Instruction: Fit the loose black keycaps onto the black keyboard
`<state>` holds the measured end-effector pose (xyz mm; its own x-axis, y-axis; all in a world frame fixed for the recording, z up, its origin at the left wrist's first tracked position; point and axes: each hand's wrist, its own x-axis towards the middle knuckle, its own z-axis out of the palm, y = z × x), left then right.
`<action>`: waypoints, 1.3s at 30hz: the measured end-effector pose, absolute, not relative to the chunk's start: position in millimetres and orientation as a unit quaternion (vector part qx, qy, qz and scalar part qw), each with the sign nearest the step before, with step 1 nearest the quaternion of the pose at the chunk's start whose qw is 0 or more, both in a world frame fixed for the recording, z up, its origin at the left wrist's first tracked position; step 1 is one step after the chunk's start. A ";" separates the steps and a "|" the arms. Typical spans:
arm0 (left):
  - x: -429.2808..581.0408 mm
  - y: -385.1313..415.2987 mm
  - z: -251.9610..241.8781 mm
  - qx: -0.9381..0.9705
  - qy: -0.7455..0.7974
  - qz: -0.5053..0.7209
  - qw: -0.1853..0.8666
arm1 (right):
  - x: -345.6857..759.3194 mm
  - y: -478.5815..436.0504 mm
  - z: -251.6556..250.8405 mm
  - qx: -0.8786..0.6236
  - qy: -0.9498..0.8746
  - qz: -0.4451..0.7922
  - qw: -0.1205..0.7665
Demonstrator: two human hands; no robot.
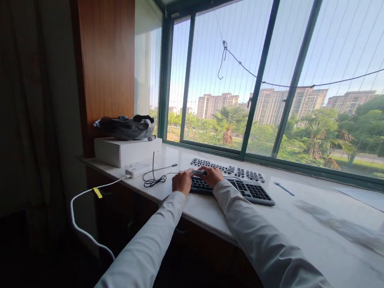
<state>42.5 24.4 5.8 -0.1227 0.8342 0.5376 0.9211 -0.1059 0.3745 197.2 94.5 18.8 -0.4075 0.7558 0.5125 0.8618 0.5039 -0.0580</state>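
A black keyboard point(256, 192) lies near the front edge of the white marble counter. Over its left end, my left hand point(182, 181) is closed at one end of a small grey bar-shaped object point(199, 172). From the other side my right hand point(213, 176) has its fingers closed on the same object. It spans the gap between both hands, and its exact kind is too small to make out. Behind the keyboard, loose dark keycaps point(250, 175) are laid out in rows. My hands hide part of the keyboard's left side.
A coiled black cable point(155, 182) and a white power strip point(139, 170) lie to the left. Beyond them a white box point(124, 152) carries a dark plastic bag point(126, 127). To the right are a blue pen-like stick point(284, 189), a clear plastic bag point(342, 226) and paper point(372, 199).
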 end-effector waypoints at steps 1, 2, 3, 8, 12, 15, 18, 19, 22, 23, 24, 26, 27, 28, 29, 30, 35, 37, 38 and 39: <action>42.7 24.1 6.2 -0.658 -0.666 -0.345 0.063 | 197.2 94.4 18.7 -0.487 -0.832 -0.109 0.242; 43.0 23.6 6.7 -0.657 -0.666 -0.347 0.063 | 197.2 94.3 18.8 -0.490 -0.831 -0.110 0.240; 43.4 23.0 7.3 -0.656 -0.667 -0.347 0.063 | 197.2 94.2 19.1 -0.494 -0.829 -0.111 0.239; 45.9 19.7 10.1 -0.649 -0.670 -0.354 0.064 | 201.5 97.4 27.8 -0.529 -0.796 -0.105 0.275; 47.6 19.2 9.9 -0.657 -0.673 -0.332 0.074 | 217.7 112.9 40.0 -0.579 -0.749 -0.093 0.308; 49.4 19.6 8.4 -0.681 -0.664 -0.300 0.077 | 241.1 133.1 48.3 -0.597 -0.750 -0.090 0.270; 52.0 18.9 7.7 -0.704 -0.649 -0.277 0.084 | 268.4 156.2 55.9 -0.611 -0.760 -0.076 0.208; 52.8 18.3 8.0 -0.710 -0.644 -0.273 0.088 | 276.6 163.8 58.3 -0.620 -0.759 -0.069 0.190; 54.6 15.9 9.3 -0.722 -0.633 -0.266 0.086 | 294.2 185.2 64.4 -0.655 -0.733 -0.078 0.167; 54.9 15.3 9.7 -0.726 -0.629 -0.265 0.083 | 297.3 192.0 65.5 -0.663 -0.726 -0.080 0.163; 55.0 15.0 9.8 -0.730 -0.625 -0.264 0.080 | 299.1 198.9 66.1 -0.668 -0.723 -0.079 0.157; 54.6 15.2 9.6 -0.738 -0.617 -0.263 0.076 | 299.6 213.2 65.4 -0.673 -0.721 -0.075 0.145; 54.2 15.8 9.3 -0.741 -0.614 -0.263 0.076 | 298.6 220.8 64.2 -0.673 -0.722 -0.073 0.139; 53.8 16.5 8.9 -0.743 -0.611 -0.262 0.075 | 297.1 228.6 62.6 -0.672 -0.724 -0.073 0.135; 53.4 17.2 8.6 -0.745 -0.609 -0.262 0.074 | 295.3 236.6 60.8 -0.671 -0.726 -0.076 0.132; 53.0 18.0 8.3 -0.747 -0.607 -0.261 0.073 | 293.2 244.6 58.9 -0.670 -0.726 -0.080 0.132; 53.7 18.5 9.2 -0.748 -0.610 -0.253 0.061 | 280.1 278.8 50.9 -0.670 -0.725 -0.086 0.135; 54.5 17.5 10.1 -0.744 -0.617 -0.250 0.049 | 274.0 288.5 48.7 -0.668 -0.728 -0.081 0.131; 54.9 17.1 10.5 -0.743 -0.621 -0.248 0.043 | 271.1 292.8 47.6 -0.667 -0.729 -0.078 0.128; 55.1 16.8 10.9 -0.742 -0.623 -0.247 0.037 | 268.2 296.9 46.3 -0.668 -0.730 -0.073 0.124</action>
<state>55.1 16.8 10.9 0.1027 0.9053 0.4121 0.9420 -0.2216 0.2519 268.2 296.9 46.3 -0.0754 0.9572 0.2796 0.9936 0.0956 -0.0594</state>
